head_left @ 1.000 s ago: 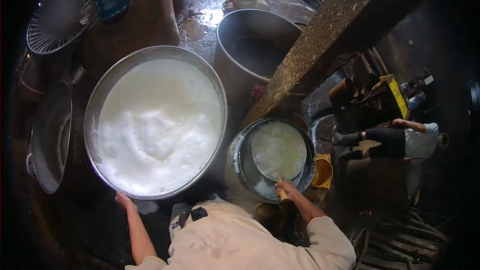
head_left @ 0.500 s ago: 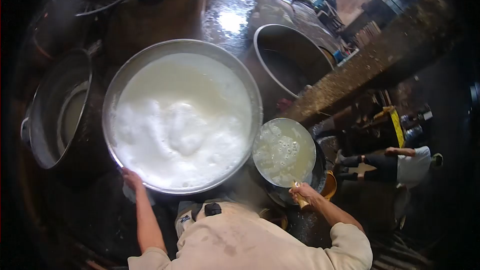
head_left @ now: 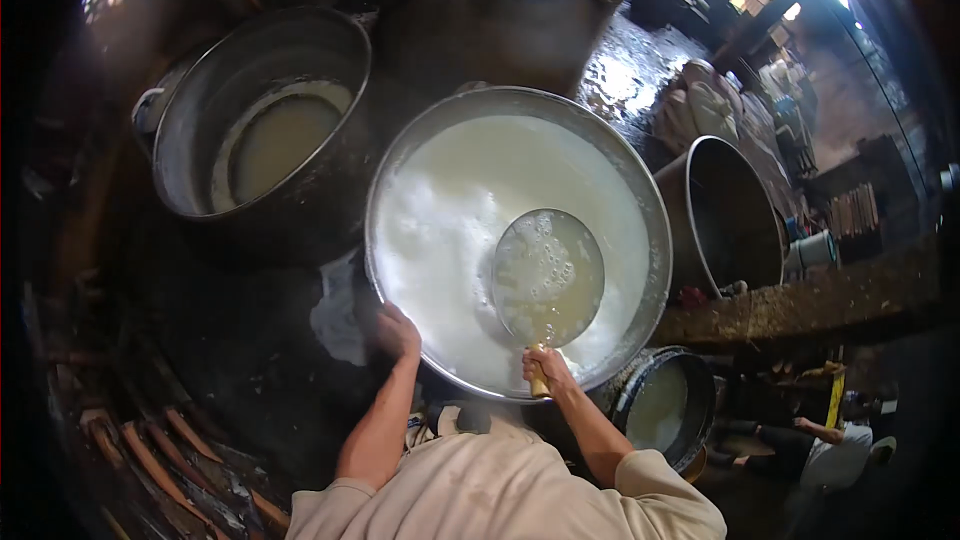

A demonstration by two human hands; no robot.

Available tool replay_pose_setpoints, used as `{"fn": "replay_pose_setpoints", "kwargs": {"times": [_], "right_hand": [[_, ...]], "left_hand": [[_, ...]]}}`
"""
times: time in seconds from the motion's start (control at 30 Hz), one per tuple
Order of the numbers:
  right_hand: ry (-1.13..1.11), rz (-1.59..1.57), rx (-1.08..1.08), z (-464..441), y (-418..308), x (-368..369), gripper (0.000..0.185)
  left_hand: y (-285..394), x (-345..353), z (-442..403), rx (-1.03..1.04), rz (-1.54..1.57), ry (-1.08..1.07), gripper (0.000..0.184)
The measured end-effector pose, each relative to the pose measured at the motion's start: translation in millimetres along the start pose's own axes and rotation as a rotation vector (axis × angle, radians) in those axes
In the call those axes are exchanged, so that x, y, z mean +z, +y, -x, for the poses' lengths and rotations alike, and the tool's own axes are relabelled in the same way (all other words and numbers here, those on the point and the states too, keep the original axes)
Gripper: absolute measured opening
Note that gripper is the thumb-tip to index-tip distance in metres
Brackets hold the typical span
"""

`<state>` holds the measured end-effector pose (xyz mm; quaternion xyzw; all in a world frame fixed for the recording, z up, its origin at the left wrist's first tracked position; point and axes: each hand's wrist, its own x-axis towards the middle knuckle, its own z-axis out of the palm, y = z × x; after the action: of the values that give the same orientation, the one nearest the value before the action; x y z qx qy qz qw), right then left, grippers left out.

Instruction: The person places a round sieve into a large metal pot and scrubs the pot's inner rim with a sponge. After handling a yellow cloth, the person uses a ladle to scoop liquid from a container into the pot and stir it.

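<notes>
A wide metal pot (head_left: 655, 325) in front of me holds milky liquid with white foam on its left side. At its near-left rim is my left hand (head_left: 398, 332), fingers curled against the edge. My right hand (head_left: 548, 370) grips the light wooden handle of a large round ladle (head_left: 515, 285). The ladle is over the near-right part of the pot and is full of cloudy, bubbly liquid. Whether its underside touches the pot's liquid, I cannot tell.
A deep pot (head_left: 168, 155) with some liquid stands at left, another tall pot (head_left: 690, 210) at right. Below a thick beam (head_left: 800, 305) sits a dark bucket (head_left: 705, 390) of cloudy liquid. Firewood (head_left: 150, 460) lies lower left. Another person (head_left: 835, 455) is at far right.
My right hand has carried the filled ladle leftward from above the dark bucket to over the wide pot. My left hand remains at the pot's rim. The camera view has turned left.
</notes>
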<state>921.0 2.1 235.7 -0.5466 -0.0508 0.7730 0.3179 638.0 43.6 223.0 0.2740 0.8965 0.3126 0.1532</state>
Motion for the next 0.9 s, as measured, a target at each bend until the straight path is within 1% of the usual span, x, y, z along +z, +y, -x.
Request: {"fn": "replay_pose_setpoints", "kwargs": {"times": [0.03,0.13,0.17,0.3,0.43,0.5,0.53,0.6,0.67,0.7,0.73,0.77,0.8,0.87,0.9], "right_hand": [[-0.015,-0.009,-0.033,-15.1,4.0,11.4,0.006],[-0.010,-0.003,-0.060,-51.5,12.1,35.2,0.004],[-0.012,0.008,-0.058,-61.3,13.6,41.3,0.003],[0.051,-0.009,-0.065,-85.2,15.4,51.0,0.004],[0.112,0.029,-0.073,-99.9,20.1,32.6,0.005],[0.209,0.081,-0.058,-98.4,20.5,20.9,0.007],[0.208,0.071,-0.062,-95.8,19.7,12.7,0.007],[0.279,0.093,-0.119,-88.4,14.6,-10.7,0.007],[0.418,0.245,-0.203,-82.0,1.9,-44.0,0.007],[0.453,0.296,-0.250,-74.3,-8.2,-61.5,0.006],[0.489,0.347,-0.297,-63.5,-22.5,-74.3,0.006],[0.611,0.412,-0.414,-55.0,-36.6,-88.6,0.007],[0.734,0.476,-0.530,-47.9,-50.7,-102.2,0.009],[0.923,0.621,-0.644,2.9,-77.7,-104.6,0.016],[1.114,0.752,-0.839,21.9,-83.5,-115.6,0.020]], "left_hand": [[8.7,-11.1,2.9,-0.014,0.025,-0.043,0.045],[-8.4,3.6,3.1,0.001,0.101,-0.021,0.043],[-10.8,3.3,3.0,-0.007,0.110,-0.062,0.043],[-8.4,2.9,5.3,-0.013,0.104,-0.022,0.042],[-7.1,-0.4,4.0,0.006,0.109,-0.016,0.039],[-7.0,-2.3,-2.9,0.020,0.095,-0.033,0.038],[-10.7,0.6,-6.3,0.052,0.124,-0.028,0.038],[-7.6,-1.1,-6.5,0.094,0.150,-0.026,0.038],[4.2,-7.9,-1.8,0.012,0.093,-0.072,0.038],[2.5,-4.5,0.2,0.022,0.091,-0.074,0.038],[-5.2,3.8,-1.5,0.052,0.121,-0.018,0.039],[-5.8,4.1,-0.8,0.082,0.151,0.036,0.039],[-5.9,4.6,1.0,0.054,0.147,0.036,0.039],[-10.5,10.0,-3.6,0.068,0.097,0.033,0.041],[-16.2,13.8,-8.4,0.084,0.126,0.040,0.044]]}}
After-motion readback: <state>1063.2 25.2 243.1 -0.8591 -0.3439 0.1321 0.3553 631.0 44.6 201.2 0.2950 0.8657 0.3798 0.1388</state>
